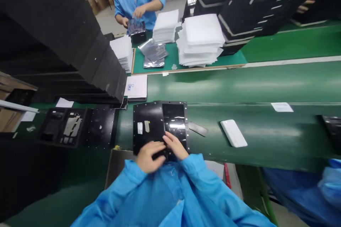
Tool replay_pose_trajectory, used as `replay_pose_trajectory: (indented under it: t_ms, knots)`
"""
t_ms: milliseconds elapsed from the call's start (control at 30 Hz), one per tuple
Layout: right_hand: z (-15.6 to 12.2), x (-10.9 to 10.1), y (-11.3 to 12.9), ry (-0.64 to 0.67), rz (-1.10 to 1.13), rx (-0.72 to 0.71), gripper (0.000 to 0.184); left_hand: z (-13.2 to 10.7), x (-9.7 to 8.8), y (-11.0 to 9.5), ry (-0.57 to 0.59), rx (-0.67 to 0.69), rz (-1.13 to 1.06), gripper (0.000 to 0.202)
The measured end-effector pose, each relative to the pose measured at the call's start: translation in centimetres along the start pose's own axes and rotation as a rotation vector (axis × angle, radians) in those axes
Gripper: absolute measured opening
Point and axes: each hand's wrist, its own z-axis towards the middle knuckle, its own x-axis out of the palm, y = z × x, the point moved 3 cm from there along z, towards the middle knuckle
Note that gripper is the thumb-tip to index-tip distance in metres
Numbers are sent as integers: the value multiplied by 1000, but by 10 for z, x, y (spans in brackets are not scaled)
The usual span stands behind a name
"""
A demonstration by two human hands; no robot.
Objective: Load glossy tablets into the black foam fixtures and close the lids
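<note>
Green conveyor belt [239, 85]; black metal plate [149, 124] under both hands' fingers [173, 142].

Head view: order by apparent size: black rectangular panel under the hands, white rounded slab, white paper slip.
1. Black rectangular panel
2. White rounded slab
3. White paper slip
The panel is nearest, so that gap is less sure.

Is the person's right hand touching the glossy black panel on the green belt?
Touching. The head view shows the right hand lying across the lower part of the glossy black panel, with no gap visible between them.
</note>
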Motion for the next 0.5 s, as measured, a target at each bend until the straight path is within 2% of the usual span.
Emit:
replay_pose_trajectory:
  t_ms: [67, 133, 200, 300, 500]
  knots:
    - [6, -3, 2, -97, 110, 15, 49, -4, 27, -28, 64, 130, 242, 42]
    - [2, -12, 1, -152, 152, 12, 49, -3, 41, -39, 29, 110, 421, 45]
    - [-7, -26, 0, -176, 158, 4, 49, 2, 48, -38, 22, 59, 525, 48]
    - [-17, -50, -2, -227, 122, -3, 48, 7, 54, -35, 84, 49, 608, 54]
    - [-9, -80, -5, -236, 94, 23, 54, 20, 69, -36, 172, 16, 664, 59]
